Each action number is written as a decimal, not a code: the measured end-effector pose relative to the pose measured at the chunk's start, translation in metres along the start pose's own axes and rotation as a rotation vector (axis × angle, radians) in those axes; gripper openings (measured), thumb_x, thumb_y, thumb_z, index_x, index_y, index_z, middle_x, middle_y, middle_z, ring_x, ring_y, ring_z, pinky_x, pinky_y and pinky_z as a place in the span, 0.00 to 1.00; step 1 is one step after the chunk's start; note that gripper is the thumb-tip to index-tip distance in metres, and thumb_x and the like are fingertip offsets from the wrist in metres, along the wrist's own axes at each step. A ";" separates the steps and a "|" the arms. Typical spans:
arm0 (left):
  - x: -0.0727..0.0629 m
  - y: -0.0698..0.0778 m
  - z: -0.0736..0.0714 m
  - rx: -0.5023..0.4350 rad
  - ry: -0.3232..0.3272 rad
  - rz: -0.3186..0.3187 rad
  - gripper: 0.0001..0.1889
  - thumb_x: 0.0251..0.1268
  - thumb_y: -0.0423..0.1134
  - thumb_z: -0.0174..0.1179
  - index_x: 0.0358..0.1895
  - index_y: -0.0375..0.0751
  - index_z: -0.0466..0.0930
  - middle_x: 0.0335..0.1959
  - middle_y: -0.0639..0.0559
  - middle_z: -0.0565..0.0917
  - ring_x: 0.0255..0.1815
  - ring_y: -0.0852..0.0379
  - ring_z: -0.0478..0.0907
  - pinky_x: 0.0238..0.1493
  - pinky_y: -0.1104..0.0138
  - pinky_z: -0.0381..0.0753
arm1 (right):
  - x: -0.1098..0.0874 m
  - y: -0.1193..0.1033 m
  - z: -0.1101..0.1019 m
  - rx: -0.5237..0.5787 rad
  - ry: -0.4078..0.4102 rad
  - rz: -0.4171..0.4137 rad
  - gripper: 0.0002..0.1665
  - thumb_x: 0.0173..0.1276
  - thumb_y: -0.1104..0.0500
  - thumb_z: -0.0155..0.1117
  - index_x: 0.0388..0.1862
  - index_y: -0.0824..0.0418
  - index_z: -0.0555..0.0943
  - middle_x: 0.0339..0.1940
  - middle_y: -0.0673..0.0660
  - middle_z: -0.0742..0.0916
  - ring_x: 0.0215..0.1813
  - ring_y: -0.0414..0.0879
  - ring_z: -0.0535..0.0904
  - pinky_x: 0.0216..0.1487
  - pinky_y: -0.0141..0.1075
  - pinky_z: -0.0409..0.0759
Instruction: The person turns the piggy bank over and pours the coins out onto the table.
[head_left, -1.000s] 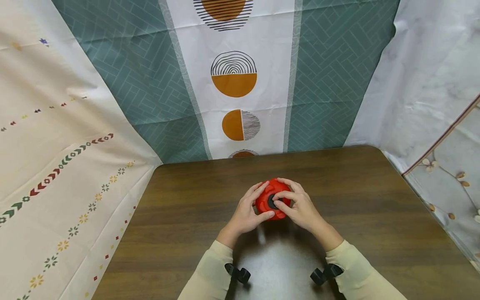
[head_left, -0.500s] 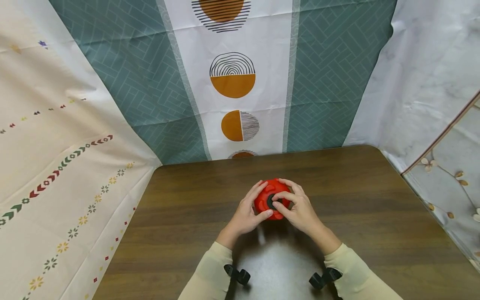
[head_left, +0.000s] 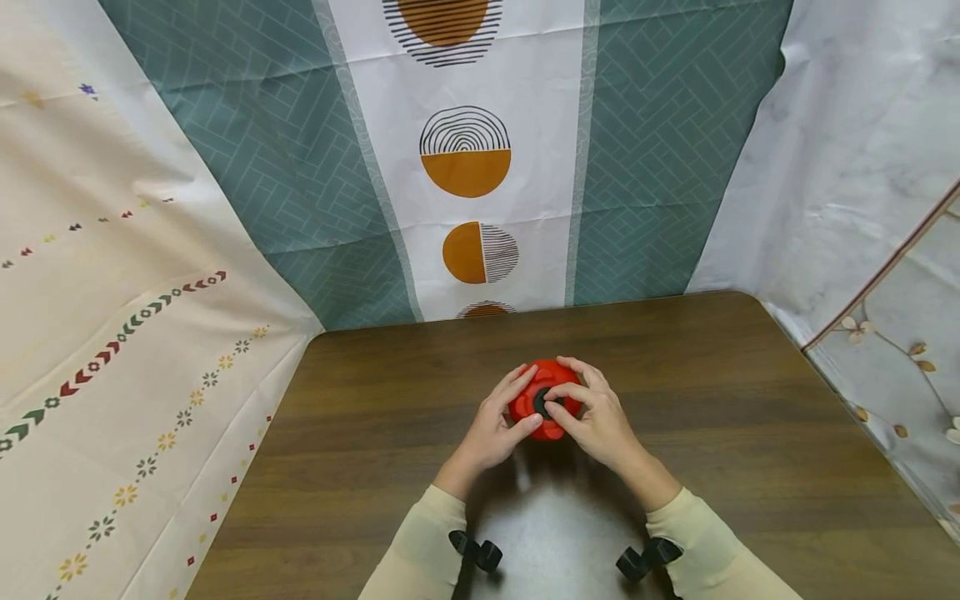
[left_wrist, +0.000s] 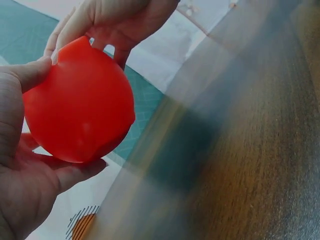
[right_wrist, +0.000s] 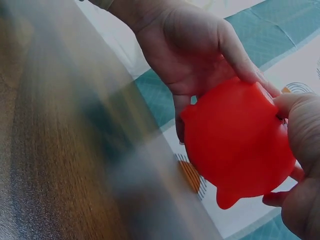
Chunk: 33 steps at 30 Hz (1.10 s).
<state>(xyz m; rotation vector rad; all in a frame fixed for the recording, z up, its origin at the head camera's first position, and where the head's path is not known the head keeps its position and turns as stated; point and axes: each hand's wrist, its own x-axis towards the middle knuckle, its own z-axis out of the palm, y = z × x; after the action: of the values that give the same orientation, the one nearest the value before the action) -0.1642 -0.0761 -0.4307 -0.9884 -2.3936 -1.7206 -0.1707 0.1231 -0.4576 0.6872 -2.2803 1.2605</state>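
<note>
A red, rounded, ball-like thing [head_left: 543, 375] with raised lobes and a black round centre [head_left: 540, 404] is held up between both hands over the table. My left hand [head_left: 487, 433] grips its left side, the thumb low and the fingers spread along the upper edge. With thumb and forefinger together at the black centre, my right hand [head_left: 607, 425] also reaches its other fingers round the right rim. Both wrist views show the smooth red underside [left_wrist: 80, 105] with small stubs sticking out. Fingertips cover part of the black centre, so its detail is hidden.
A brown wood-grain table [head_left: 390, 392] lies below, with a bright reflection near the front. Behind it hangs a green and white patterned cloth [head_left: 645, 167]. A cream cloth [head_left: 150, 350] runs along the left, and a marbled white one [head_left: 847, 167] along the right.
The red thing tilts slightly, so more of its lobed face shows. Both hands keep nearly the same place and hold; the left thumb has shifted a little.
</note>
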 end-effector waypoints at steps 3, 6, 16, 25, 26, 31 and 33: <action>0.000 -0.001 0.000 -0.011 -0.011 -0.006 0.32 0.63 0.28 0.60 0.71 0.33 0.61 0.72 0.30 0.56 0.69 0.36 0.61 0.54 0.63 0.78 | -0.001 0.000 0.000 -0.003 0.008 -0.016 0.07 0.58 0.61 0.72 0.34 0.50 0.87 0.64 0.57 0.76 0.67 0.56 0.64 0.53 0.60 0.74; 0.000 -0.001 0.001 -0.045 -0.017 -0.016 0.32 0.63 0.28 0.59 0.71 0.33 0.61 0.72 0.31 0.56 0.67 0.36 0.64 0.52 0.62 0.79 | -0.001 0.000 0.000 -0.011 0.013 -0.032 0.07 0.57 0.62 0.73 0.34 0.50 0.87 0.63 0.56 0.77 0.67 0.56 0.64 0.54 0.60 0.74; -0.001 0.004 0.000 -0.073 -0.029 -0.052 0.31 0.64 0.27 0.58 0.71 0.35 0.62 0.73 0.35 0.55 0.64 0.36 0.68 0.49 0.60 0.81 | 0.002 -0.002 -0.004 -0.018 -0.005 -0.067 0.07 0.57 0.61 0.74 0.34 0.50 0.87 0.63 0.56 0.77 0.68 0.55 0.64 0.56 0.61 0.72; 0.003 -0.003 0.000 -0.016 -0.022 0.006 0.31 0.63 0.27 0.59 0.70 0.33 0.63 0.72 0.32 0.57 0.66 0.36 0.66 0.51 0.63 0.80 | 0.005 -0.002 -0.009 -0.045 -0.022 -0.108 0.09 0.56 0.63 0.74 0.35 0.52 0.87 0.63 0.56 0.77 0.65 0.54 0.68 0.54 0.53 0.78; 0.004 -0.008 0.001 -0.013 -0.021 0.004 0.31 0.63 0.28 0.59 0.71 0.35 0.63 0.72 0.34 0.57 0.65 0.36 0.67 0.51 0.63 0.80 | 0.005 -0.002 -0.010 -0.048 -0.028 -0.110 0.09 0.56 0.63 0.74 0.35 0.53 0.87 0.63 0.56 0.77 0.64 0.54 0.69 0.54 0.52 0.78; 0.003 -0.028 0.004 -0.001 -0.025 -0.033 0.32 0.65 0.34 0.60 0.72 0.47 0.63 0.74 0.42 0.56 0.65 0.43 0.69 0.50 0.65 0.80 | 0.004 -0.004 -0.012 -0.054 -0.064 -0.121 0.09 0.57 0.63 0.73 0.36 0.54 0.86 0.63 0.57 0.77 0.64 0.54 0.69 0.53 0.50 0.79; 0.003 -0.031 0.004 -0.003 -0.032 -0.039 0.32 0.65 0.37 0.61 0.72 0.51 0.63 0.74 0.43 0.56 0.65 0.45 0.69 0.50 0.65 0.80 | 0.005 -0.005 -0.013 -0.057 -0.077 -0.127 0.09 0.57 0.64 0.73 0.36 0.54 0.86 0.64 0.57 0.76 0.65 0.54 0.68 0.54 0.50 0.78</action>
<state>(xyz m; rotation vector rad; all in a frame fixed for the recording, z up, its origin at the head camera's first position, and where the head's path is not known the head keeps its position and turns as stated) -0.1810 -0.0771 -0.4571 -0.9839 -2.4463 -1.7347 -0.1696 0.1316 -0.4454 0.8582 -2.2848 1.1242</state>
